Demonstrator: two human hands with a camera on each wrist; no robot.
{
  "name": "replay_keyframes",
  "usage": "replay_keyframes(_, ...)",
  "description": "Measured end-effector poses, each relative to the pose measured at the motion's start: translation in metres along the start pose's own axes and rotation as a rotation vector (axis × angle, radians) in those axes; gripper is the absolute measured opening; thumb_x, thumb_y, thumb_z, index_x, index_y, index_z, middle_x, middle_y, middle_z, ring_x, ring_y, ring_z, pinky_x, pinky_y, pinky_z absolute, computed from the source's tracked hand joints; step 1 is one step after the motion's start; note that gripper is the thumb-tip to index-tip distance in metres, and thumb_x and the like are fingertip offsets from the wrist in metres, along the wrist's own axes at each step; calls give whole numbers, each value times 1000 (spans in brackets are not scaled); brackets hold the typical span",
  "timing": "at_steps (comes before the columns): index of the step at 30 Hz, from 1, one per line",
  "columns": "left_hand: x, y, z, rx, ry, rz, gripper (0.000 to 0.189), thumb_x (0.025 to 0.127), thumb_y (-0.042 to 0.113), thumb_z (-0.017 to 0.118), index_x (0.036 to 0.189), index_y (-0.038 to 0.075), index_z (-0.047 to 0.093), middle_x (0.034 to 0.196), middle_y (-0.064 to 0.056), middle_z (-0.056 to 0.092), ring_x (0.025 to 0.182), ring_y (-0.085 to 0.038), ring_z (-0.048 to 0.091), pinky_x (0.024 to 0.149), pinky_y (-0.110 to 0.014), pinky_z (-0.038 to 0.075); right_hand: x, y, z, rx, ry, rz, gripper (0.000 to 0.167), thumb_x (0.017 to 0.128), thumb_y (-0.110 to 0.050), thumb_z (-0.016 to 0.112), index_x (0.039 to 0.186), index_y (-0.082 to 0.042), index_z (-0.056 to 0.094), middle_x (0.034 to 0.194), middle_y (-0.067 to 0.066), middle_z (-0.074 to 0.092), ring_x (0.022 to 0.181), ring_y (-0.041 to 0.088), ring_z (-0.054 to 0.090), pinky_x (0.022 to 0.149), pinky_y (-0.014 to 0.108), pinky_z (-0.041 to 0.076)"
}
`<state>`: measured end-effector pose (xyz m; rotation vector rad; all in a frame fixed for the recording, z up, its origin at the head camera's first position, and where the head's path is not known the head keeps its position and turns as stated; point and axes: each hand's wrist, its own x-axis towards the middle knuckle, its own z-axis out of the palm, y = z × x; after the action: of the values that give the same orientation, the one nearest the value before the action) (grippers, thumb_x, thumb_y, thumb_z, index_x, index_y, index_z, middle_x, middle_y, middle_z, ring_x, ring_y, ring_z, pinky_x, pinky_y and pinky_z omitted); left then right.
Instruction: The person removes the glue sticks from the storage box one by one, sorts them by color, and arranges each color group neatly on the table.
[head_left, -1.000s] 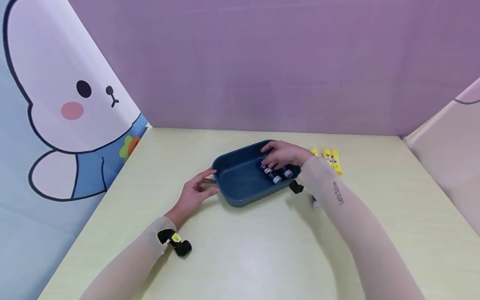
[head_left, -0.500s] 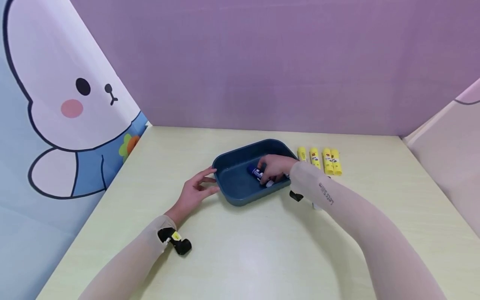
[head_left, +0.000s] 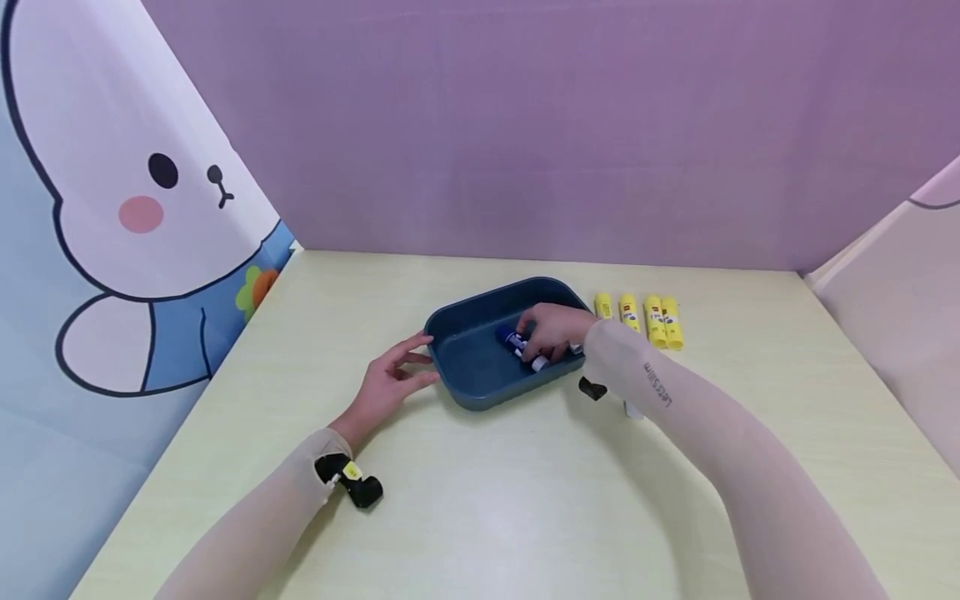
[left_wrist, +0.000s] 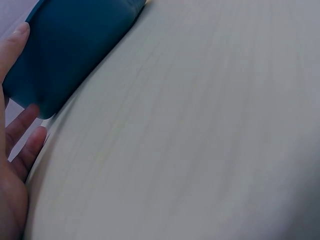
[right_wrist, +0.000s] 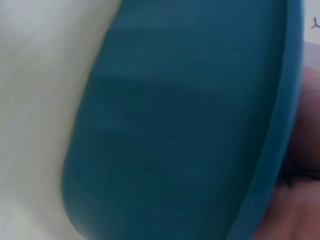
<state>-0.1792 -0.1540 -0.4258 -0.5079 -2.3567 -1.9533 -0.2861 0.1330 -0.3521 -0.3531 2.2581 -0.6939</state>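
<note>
A dark blue-green tray [head_left: 476,360] lies slantwise on the table. At its left end my left hand [head_left: 381,390] touches the rim and corner with loosely spread fingers; the left wrist view has the thumb [left_wrist: 16,42] against the tray wall [left_wrist: 75,50]. Inside the tray, the fingers of my right hand [head_left: 557,327] pinch a dark blue stick with a white end, which looks like a glue stick [head_left: 510,337]. Another white-ended stick [head_left: 576,348] shows partly beside that hand. From the right wrist, the tray's outer wall [right_wrist: 165,125] hides most of the fingers.
Several yellow glue sticks [head_left: 656,323] lie in a row right of the tray. The white end of one more stick [head_left: 633,411] peeks out below my right forearm. A purple backdrop [head_left: 555,150] stands behind the table [head_left: 480,500].
My right hand has shifted down and left in the tray, and the blue glue stick has moved left with it. The left hand and tray have stayed in place.
</note>
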Motion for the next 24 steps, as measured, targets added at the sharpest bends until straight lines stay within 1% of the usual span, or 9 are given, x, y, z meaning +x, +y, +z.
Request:
replay_keyframes(4, 0, -1, 1, -3, -1, 6, 54, 88, -5, 72, 138, -8, 52, 148, -23, 45, 114, -46, 59, 74, -22, 48, -2, 6, -4, 61, 18, -10, 59, 89, -10, 72, 141, 0, 47, 114, 19, 60, 83, 22, 64, 69, 34, 58)
replay_keyframes(7, 0, -2, 1, -4, -2, 8, 54, 88, -5, 72, 138, -8, 52, 148, -24, 44, 114, -46, 58, 74, -22, 48, -5, 9, -6, 124, 38, -23, 60, 89, -9, 72, 142, 1, 47, 112, 19, 61, 84, 22, 64, 70, 36, 58)
replay_keyframes(12, -1, -2, 1, -6, -5, 6, 54, 88, -4, 72, 138, -7, 52, 149, -24, 43, 114, -46, 58, 74, -21, 48, -9, 16, -8, 253, 52, -54, 61, 89, -4, 69, 144, 4, 43, 108, 21, 60, 79, 19, 63, 69, 36, 59)
replay_keyframes(18, -1, -4, 0, 1, 2, 16, 54, 87, -6, 72, 138, -8, 52, 149, -25, 43, 113, -48, 58, 73, -21, 48, -11, 21, -12, 335, 63, -116, 61, 91, -2, 65, 145, 8, 39, 115, 26, 58, 75, 18, 66, 70, 38, 59)
replay_keyframes(21, -2, -4, -1, 0, 4, 20, 54, 87, -6, 72, 138, -9, 52, 149, -25, 43, 113, -48, 58, 73, -20, 48, -12, 24, -14, 361, 73, -133, 61, 91, -1, 64, 146, 8, 38, 109, 22, 61, 72, 17, 66, 72, 39, 59)
replay_keyframes(24, -2, -3, -2, -1, 1, 21, 54, 88, -5, 72, 138, -9, 52, 149, -25, 43, 114, -48, 58, 74, -21, 48, -15, 26, -16, 386, 89, -149, 60, 93, 0, 61, 147, 8, 36, 95, 15, 60, 68, 15, 61, 74, 39, 58)
